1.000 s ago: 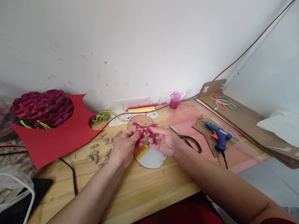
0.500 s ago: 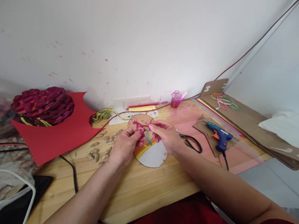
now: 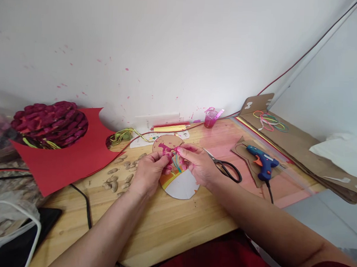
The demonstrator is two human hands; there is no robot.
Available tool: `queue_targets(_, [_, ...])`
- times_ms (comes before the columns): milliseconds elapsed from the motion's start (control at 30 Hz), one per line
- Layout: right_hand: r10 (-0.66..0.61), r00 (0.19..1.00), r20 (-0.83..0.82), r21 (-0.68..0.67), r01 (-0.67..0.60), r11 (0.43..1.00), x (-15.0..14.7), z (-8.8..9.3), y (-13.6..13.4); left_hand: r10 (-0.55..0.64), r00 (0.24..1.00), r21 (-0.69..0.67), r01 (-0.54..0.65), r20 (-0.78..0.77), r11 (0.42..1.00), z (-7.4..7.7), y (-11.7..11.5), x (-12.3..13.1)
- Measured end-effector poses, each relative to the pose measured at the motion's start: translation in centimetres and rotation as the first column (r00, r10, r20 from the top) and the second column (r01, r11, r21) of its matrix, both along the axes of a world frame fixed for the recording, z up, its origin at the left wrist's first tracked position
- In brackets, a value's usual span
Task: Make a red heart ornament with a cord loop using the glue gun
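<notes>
Teal string (image 3: 176, 164) hangs in thin strands

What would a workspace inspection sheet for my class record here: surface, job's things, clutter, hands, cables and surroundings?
Surface: wooden tabletop, pink across its right part.
Job's things: teal strands over an orange-and-white disc; brown disc behind.
Clutter: peanuts, red paper, scissors, pink-stained cup, glue gun lying on cardboard.
Hands: left hand and right hand nearly meet at the strands; exact grip too small to tell.
Cables: black cord from the glue gun; black cable and white cable at left.
Surroundings: white wall with pink splashes.
</notes>
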State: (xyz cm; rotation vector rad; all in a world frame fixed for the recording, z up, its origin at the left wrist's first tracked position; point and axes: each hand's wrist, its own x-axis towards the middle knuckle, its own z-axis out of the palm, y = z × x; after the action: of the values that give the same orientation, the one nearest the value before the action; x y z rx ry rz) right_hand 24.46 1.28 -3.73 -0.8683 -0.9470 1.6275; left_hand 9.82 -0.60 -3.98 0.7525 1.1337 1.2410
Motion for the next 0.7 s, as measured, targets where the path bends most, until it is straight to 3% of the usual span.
queue_targets(100, [-0.037,0.997,0.068,0.102,0.030,0.994,0.1,0.0,-0.1,-0.013,1.000,0.002,0.013,0.002,1.000,0.2,-0.2,0.1])
queue_targets(200, [-0.007,0.986,0.164,0.168,-0.021,0.986,0.3,0.1,-0.1,-0.025,1.000,0.024,0.025,-0.018,0.999,0.3,-0.2,0.0])
queue_targets(367, [0.065,0.957,0.283,0.160,-0.114,0.980,0.4,-0.2,-0.1,-0.028,0.990,0.085,0.041,-0.140,0.996,0.1,0.0,-0.4])
queue_targets(567, [-0.199,0.908,0.369,0.368,0.054,0.928,0.4,-0.5,0.4,-0.063,0.957,0.138,0.106,-0.284,0.985,-0.6,0.5,-1.0])
queue_targets(700, [-0.003,0.965,0.262,0.234,-0.060,0.970,0.5,-0.4,0.4,-0.090,0.911,0.183,0.176,-0.403,0.967,-0.6,0.4,-1.2])
